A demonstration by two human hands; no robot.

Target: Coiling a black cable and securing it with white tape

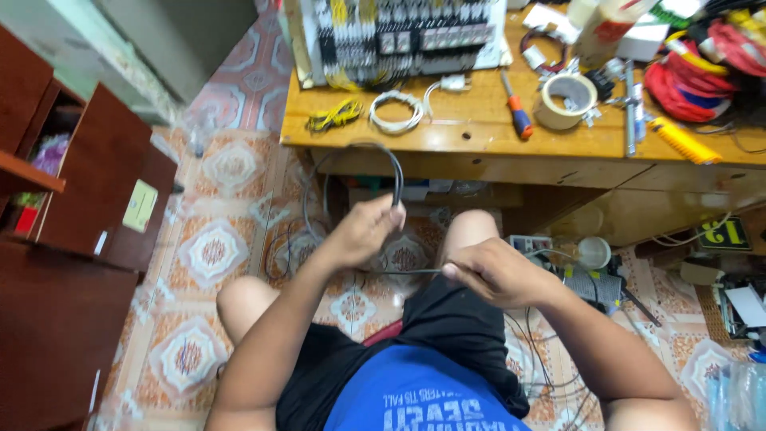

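Cable (396,172), black and smooth, arcs in a stiff loop above the lap, below the tabletop (479,140) edge. The left hand (363,231) pinches its upper end, grip closed on it with fingers curled. The right hand (495,271) is fisted around the thin straight run that stretches between both hands. On the glossy wooden tabletop lie a round tape roll (565,101), a coiled white wire (396,112), a yellow wire bundle (335,116) and a screwdriver (516,108) with an orange-and-blue handle. Patterned tiles cover the floor (215,247).
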